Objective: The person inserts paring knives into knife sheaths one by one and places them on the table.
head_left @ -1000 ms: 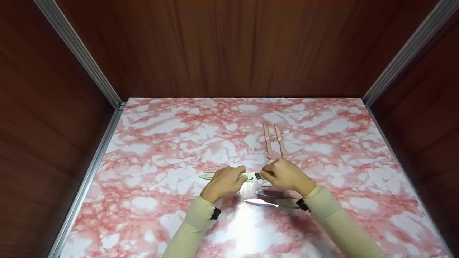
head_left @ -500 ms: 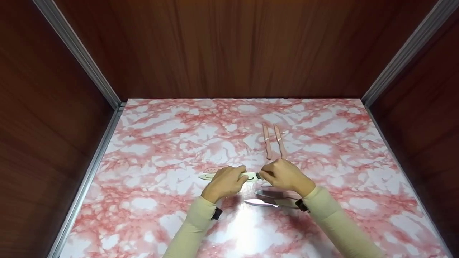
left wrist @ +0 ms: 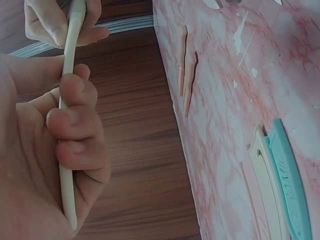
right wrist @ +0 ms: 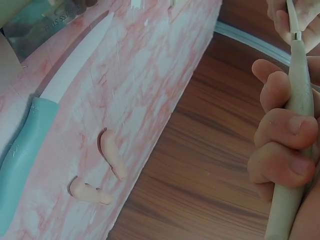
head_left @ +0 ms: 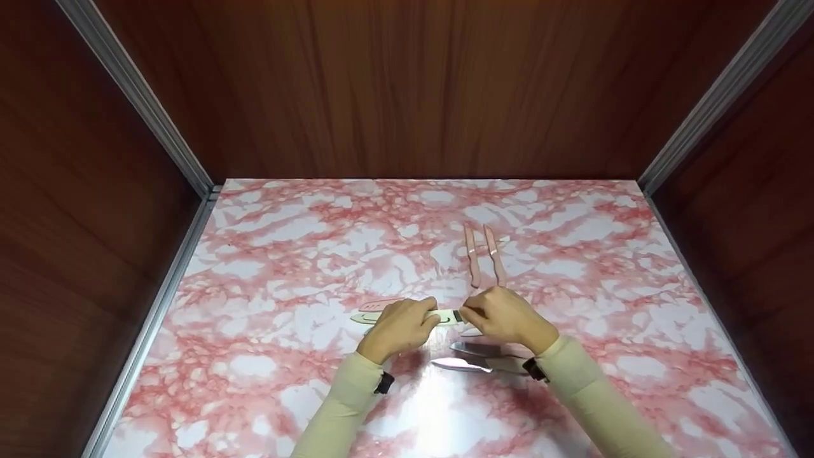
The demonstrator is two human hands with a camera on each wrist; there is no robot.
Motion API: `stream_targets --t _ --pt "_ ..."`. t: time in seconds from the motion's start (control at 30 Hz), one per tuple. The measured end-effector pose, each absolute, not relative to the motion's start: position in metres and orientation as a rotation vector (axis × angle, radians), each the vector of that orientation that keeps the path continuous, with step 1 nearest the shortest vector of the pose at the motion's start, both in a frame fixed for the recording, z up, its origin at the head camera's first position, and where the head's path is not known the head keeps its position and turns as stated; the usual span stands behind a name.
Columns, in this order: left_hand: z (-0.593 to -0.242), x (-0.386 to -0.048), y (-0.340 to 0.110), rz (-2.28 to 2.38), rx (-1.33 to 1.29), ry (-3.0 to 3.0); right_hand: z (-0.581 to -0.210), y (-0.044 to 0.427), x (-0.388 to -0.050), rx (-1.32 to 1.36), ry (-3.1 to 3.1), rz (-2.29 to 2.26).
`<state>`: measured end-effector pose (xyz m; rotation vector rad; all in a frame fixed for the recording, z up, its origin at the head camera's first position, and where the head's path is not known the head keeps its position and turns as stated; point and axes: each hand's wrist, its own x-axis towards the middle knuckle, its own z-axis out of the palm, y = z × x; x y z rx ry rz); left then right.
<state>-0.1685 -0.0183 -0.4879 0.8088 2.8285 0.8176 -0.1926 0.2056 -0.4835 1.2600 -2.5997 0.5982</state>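
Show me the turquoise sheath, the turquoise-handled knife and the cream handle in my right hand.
Turquoise sheath (left wrist: 291,180): left wrist view, middle of its visible length.
Turquoise-handled knife (right wrist: 43,113): right wrist view, handle's upper end.
Cream handle (right wrist: 301,95): right wrist view, its upper part.

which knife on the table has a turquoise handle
The knife at left in the right wrist view, its pointed blade fully in view. Its handle is turquoise; the two knives beyond have pink ones.

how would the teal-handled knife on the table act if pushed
The teal-handled knife lies on its side, so it should slide rather than roll. Its straight blade looks stiff; the thicker handle may be heavier.
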Motion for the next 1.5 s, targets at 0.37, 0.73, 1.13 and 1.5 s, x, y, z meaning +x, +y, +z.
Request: stream_targets --t 0.37,0.73,1.13,1.5 --pt "-0.488 -0.171 -0.014 0.813 0.828 2.844 -0.485 0.204 -0.196 1.27 -2.565 0.619" --pt "-0.484 -0.181 -0.021 0.815 0.826 2.785 -0.486 0.206 -0.202 1.255 -2.675 0.677" --pt "-0.486 -0.187 -0.029 0.954 0.787 2.717 -0.485 0.223 -0.209 1.18 -2.754 0.757" --pt "-0.493 -0.188 -0.065 0.921 0.753 2.805 -0.487 0.255 -0.22 1.025 -2.854 0.765"
